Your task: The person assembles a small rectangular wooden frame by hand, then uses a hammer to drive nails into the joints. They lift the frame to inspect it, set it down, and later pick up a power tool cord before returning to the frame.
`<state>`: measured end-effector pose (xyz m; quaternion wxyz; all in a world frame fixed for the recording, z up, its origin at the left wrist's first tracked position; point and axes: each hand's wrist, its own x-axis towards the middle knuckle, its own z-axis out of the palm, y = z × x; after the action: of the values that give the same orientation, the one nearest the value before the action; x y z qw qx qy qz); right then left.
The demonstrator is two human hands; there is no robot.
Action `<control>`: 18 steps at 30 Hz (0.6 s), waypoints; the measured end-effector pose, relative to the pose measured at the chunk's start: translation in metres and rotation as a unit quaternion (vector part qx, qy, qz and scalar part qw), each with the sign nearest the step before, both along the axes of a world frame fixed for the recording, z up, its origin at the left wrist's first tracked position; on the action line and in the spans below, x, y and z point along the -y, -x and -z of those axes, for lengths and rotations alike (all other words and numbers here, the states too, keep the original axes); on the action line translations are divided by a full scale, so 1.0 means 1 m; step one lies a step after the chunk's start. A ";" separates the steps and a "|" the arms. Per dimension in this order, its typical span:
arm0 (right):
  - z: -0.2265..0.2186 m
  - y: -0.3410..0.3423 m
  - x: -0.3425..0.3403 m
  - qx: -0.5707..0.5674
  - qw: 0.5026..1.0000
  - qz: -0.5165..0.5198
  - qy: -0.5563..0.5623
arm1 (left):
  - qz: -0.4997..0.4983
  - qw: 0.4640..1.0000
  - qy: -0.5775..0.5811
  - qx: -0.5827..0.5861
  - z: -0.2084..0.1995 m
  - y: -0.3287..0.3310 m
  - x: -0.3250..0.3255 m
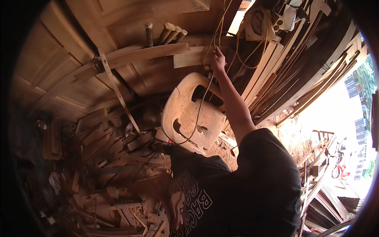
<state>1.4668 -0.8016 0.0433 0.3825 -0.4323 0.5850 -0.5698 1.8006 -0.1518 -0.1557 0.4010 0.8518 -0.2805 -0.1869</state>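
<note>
My right arm stretches up and away, and my right hand point(218, 61) is closed around a dark cable point(201, 103) near the wooden wall. From that hand the cable hangs down in a long curve over a plastic chair point(206, 120). It ends out of sight by a small red spot in the shade, beside my dark shirt point(252, 185). The chair is pale, dusty and tilted, with a broken hole in it. I cannot make out my left hand; the area left of my shirt is dark.
Panelled wooden doors point(59, 51) lean behind a ledge holding several upright tool handles point(167, 32). Looped yellowish cord point(263, 51) hangs at the upper right, above stacked long boards point(260, 75). Wood offcuts point(98, 142) litter the floor at left. A thin slat point(116, 89) leans there.
</note>
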 end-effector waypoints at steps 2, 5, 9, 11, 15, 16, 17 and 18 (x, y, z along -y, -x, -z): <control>-0.003 -0.015 0.029 -0.032 0.985 0.020 0.166 | 0.005 1.000 0.000 0.001 0.001 0.004 -0.009; -0.038 -0.028 0.073 -0.005 0.977 0.013 0.215 | 0.018 1.000 0.002 0.005 0.005 0.009 -0.018; -0.096 -0.017 0.098 0.131 0.944 0.082 0.290 | -0.018 1.000 -0.012 0.002 0.014 0.009 -0.029; -0.104 0.001 0.085 0.047 0.958 0.066 0.276 | -0.032 0.999 -0.027 0.002 0.023 0.008 -0.032; -0.077 0.045 0.037 -0.084 0.989 0.072 0.101 | -0.040 0.999 -0.020 -0.017 0.039 0.007 -0.034; -0.068 0.057 0.029 -0.056 0.996 0.063 0.024 | -0.040 0.999 -0.020 -0.017 0.041 0.008 -0.032; -0.064 0.069 0.032 -0.068 0.987 0.137 0.054 | -0.039 0.999 -0.020 -0.017 0.042 0.008 -0.031; -0.058 0.088 0.030 -0.081 0.973 0.199 0.086 | -0.034 0.999 -0.023 -0.013 0.041 0.009 -0.027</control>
<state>1.3791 -0.8314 0.1014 0.1743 -0.3835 0.6371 -0.6455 1.7915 -0.1244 -0.1969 0.3908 0.8676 -0.2416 -0.1903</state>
